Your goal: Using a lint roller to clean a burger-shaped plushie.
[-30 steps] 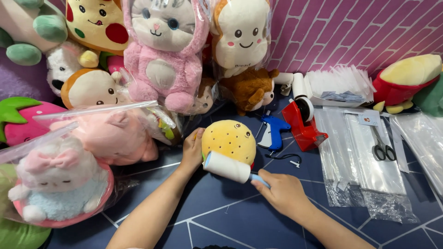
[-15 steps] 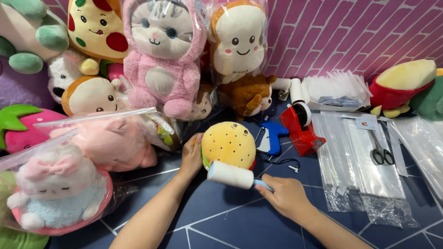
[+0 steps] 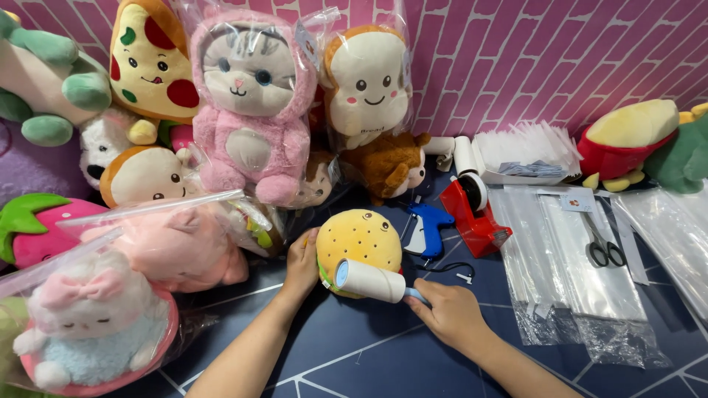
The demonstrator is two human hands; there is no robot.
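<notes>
Round burger-shaped plush [image 3: 359,237], yellow and fuzzy with a small stitched face, resting on the dark blue tiled floor [image 3: 354,361] near centre. Steadied at its 9 o'clock edge by the left hand [image 3: 301,262], fingers curled against the soft side. Pressed against its 6 o'clock edge: a lint roller [image 3: 371,281], white cylindrical paper drum on a blue handle, clenched by the right hand [image 3: 450,315]. At 12 o'clock, glossy-bagged plush toys, among them a fluffy pink cat [image 3: 251,110]. At 2 o'clock, a blue tagging gun [image 3: 426,226] and a red plastic tape dispenser [image 3: 476,217]. At 3 o'clock, flat clear bags [image 3: 560,273] with black-handled scissors [image 3: 601,247] on top.
</notes>
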